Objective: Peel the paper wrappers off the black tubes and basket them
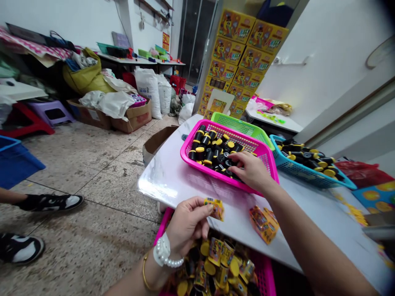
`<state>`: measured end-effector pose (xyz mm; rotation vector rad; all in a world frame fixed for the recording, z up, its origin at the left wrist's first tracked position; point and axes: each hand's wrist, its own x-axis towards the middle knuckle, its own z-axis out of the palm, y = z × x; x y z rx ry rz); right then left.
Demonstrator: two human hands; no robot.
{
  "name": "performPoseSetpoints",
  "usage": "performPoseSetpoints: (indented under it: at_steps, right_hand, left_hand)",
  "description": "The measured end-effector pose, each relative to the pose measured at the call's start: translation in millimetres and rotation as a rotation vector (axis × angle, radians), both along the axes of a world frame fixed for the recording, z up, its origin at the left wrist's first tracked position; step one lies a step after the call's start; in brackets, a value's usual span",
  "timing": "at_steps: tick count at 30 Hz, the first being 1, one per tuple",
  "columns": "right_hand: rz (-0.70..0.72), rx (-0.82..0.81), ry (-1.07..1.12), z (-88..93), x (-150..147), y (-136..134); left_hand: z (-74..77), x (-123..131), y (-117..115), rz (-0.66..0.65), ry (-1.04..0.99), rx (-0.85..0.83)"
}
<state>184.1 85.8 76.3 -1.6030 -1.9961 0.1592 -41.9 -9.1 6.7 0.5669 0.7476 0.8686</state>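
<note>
Inside a pink basket (pixel 187 144) of canisters (pixel 200 153), right fingers (pixel 239 156) part slightly, hold unclear; left fingers (pixel 205 212) pinch a label (pixel 219 210).

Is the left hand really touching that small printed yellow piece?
Touching. The head view shows the left hand pinching the printed yellow piece, with its edge under the thumb.

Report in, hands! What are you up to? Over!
Left hand pinching yellow wrapper. Right hand down at black canisters in upper pink basket. Nothing visibly blocking either hand.
</note>
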Motion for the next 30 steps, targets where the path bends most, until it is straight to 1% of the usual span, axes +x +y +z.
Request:
performPoseSetpoints:
  at_steps: [2, 3, 4, 6, 7, 9, 11, 12, 13, 16, 19, 22, 24, 26, 30]
  right_hand:
    - [0.029, -0.068, 0.006, -5.0, -7, 26]
    - [0.045, -0.082, 0.024, -7.8, -10, 35]
    - [0.056, -0.092, 0.048, -9.6, -13, 41]
    - [0.053, -0.089, 0.104, -9.0, -15, 41]
    - [0.046, -0.086, 0.155, -6.4, -14, 37]
    - [0.046, -0.113, 0.343, 1.3, -8, 19]
    - [0.073, -0.203, 0.647, 8.8, -2, -7]
    - [0.088, -0.246, 0.747, 11.2, 0, -21]
    - [0.104, -0.273, 0.802, 12.2, 0, -36]
    - [0.192, -0.328, 0.77, 7.7, -5, -74]
    - [0.243, -0.36, 0.716, -3.4, -13, -96]
    - [0.214, -0.346, 0.705, -12.8, -14, -101]
    - [0.197, -0.332, 0.649, -15.1, -12, -100]
    - [0.205, -0.294, 0.528, -14.0, -9, -97]
    - [0.206, -0.142, 0.258, -8.2, -9, -96]
  left_hand:
    - [4.5, 1, 4, -0.022, -0.046, -0.015]
    - [6.3, 2, 6, -0.033, -0.065, -0.021]
    - [7.6, 2, 7, -0.036, -0.083, -0.027]
    - [8.5, 2, 8, -0.021, -0.108, -0.045]
    - [8.2, 2, 9, -0.009, -0.113, -0.057]
    - [6.3, 1, 11, 0.016, -0.113, -0.08]
    - [3.7, 1, 14, 0.044, -0.116, -0.099]
    - [2.6, 1, 15, 0.065, -0.123, -0.105]
    - [1.7, 3, 17, 0.086, -0.133, -0.107]
    - [1.4, 10, 21, 0.112, -0.159, -0.105]
    - [4.9, 18, 24, 0.088, -0.184, -0.093]
    - [9.2, 21, 25, 0.04, -0.224, -0.084]
    - [10.6, 22, 26, 0.022, -0.248, -0.098]
    - [10.4, 23, 26, 0.011, -0.252, -0.111]
    - [8.0, 26, 25, 0.001, -0.204, -0.084]
